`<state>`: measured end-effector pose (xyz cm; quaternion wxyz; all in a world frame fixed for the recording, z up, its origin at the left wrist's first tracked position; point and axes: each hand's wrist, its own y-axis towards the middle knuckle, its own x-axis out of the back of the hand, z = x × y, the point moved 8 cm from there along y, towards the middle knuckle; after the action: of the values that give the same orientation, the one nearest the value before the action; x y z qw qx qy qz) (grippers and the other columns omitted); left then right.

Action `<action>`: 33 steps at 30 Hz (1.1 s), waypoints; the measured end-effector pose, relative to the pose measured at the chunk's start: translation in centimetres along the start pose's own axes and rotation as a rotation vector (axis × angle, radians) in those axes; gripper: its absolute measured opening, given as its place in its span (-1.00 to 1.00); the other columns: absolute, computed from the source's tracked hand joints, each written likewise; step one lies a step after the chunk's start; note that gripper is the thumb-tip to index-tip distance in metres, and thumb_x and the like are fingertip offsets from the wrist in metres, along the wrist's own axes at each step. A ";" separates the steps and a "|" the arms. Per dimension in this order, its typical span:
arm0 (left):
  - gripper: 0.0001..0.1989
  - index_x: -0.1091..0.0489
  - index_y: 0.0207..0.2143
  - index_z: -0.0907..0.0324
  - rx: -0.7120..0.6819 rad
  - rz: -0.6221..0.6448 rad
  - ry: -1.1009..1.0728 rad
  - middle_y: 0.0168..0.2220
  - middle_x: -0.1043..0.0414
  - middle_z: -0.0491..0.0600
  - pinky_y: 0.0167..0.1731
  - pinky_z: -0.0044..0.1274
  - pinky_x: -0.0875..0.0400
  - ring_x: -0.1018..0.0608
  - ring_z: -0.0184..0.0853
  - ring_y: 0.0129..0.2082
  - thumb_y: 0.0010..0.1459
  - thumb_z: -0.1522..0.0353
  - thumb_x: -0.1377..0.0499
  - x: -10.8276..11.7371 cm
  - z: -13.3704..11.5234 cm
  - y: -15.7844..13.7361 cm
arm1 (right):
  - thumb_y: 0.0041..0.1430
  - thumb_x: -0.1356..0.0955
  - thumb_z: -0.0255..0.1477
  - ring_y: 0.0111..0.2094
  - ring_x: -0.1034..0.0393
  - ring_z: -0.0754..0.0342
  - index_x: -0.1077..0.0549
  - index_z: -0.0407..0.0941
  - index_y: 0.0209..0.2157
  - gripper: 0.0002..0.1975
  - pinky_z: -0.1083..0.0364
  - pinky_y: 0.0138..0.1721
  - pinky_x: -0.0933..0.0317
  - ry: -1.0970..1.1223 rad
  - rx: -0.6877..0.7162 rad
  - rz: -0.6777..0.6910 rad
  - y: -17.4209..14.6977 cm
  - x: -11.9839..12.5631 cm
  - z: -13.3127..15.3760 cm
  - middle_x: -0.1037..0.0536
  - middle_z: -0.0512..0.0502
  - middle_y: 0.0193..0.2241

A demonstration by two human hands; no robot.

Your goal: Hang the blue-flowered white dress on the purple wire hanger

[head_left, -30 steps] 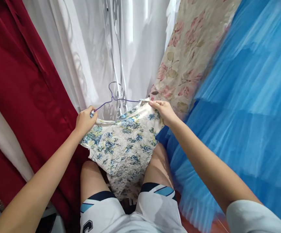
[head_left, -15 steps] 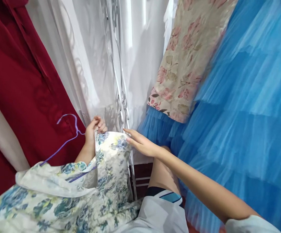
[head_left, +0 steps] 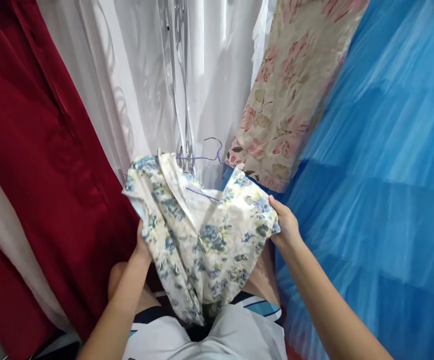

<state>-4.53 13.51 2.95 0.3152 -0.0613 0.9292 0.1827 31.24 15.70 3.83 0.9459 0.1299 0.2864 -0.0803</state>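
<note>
The floral garment (head_left: 205, 240), white with blue blooms, is held up in front of the person, above the thighs and the white shorts (head_left: 217, 335), carried by nothing but the two hands; it sits on a purple wire hanger (head_left: 205, 167), whose hook rises above the neckline and curls toward the person's right, close before the pink-flowered cloth (head_left: 288, 95); the hanger's shoulder wire runs roughly left to right between the hands, partly hidden inside the collar, so the garment's top edge lies crosswise and its long axis falls downward from hanger to hem, the hem bunched low toward the lap; the left hand (head_left: 141, 245) is under the garment's left side, mostly covered by cloth, apparently closed on the fabric from beneath, though the fingers are not visible; the right hand (head_left: 284, 222) is clamped on the right shoulder edge, thumb over the cloth; the hands stand apart, one at each side, the right slightly higher and no nearer the hook than the left by any margin that can be judged; the white sheer curtain (head_left: 145, 75) hangs directly behind the hook; the dark red drape (head_left: 32, 125) lies to the left and the blue tulle skirt (head_left: 382, 175) to the right, both near but not touching the garment so far as can be seen.
</note>
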 end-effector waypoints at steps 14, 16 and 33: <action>-0.62 -0.50 -0.09 0.25 -0.274 -0.485 0.374 -0.06 -0.53 0.10 0.08 -0.32 -0.35 -0.52 -0.08 0.03 0.08 0.24 -0.29 6.6 3.3 -8.7 | -0.09 -0.51 -0.28 -0.52 -0.50 -0.05 -0.49 -0.12 -0.51 -0.77 0.07 -0.55 -0.37 -0.096 0.053 0.112 1.9 -3.7 3.2 -0.55 -0.05 -0.61; -0.62 -0.49 -0.05 0.22 -0.288 -0.461 0.397 -0.04 -0.53 0.09 0.07 -0.34 -0.36 -0.51 -0.10 0.05 0.11 0.23 -0.26 5.8 2.2 -8.5 | -0.10 -0.51 -0.29 -0.51 -0.50 -0.05 -0.46 -0.11 -0.55 -0.77 0.07 -0.54 -0.37 -0.077 0.076 0.089 2.2 -4.2 3.5 -0.54 -0.04 -0.63; -0.73 -0.54 -0.29 0.22 -0.053 -0.339 0.628 -0.18 -0.58 0.10 -0.01 -0.29 -0.43 -0.52 0.03 0.00 -0.07 0.29 -0.37 4.5 -1.8 -10.0 | -0.05 -0.48 -0.24 -0.50 -0.48 -0.04 -0.46 -0.12 -0.51 -0.75 0.07 -0.52 -0.33 -0.145 0.070 0.174 3.0 -7.3 5.1 -0.53 -0.06 -0.61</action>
<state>-6.82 3.57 -1.43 0.0386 -0.2759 0.9523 0.1243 28.54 17.64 12.65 0.9624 0.1812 0.2017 -0.0172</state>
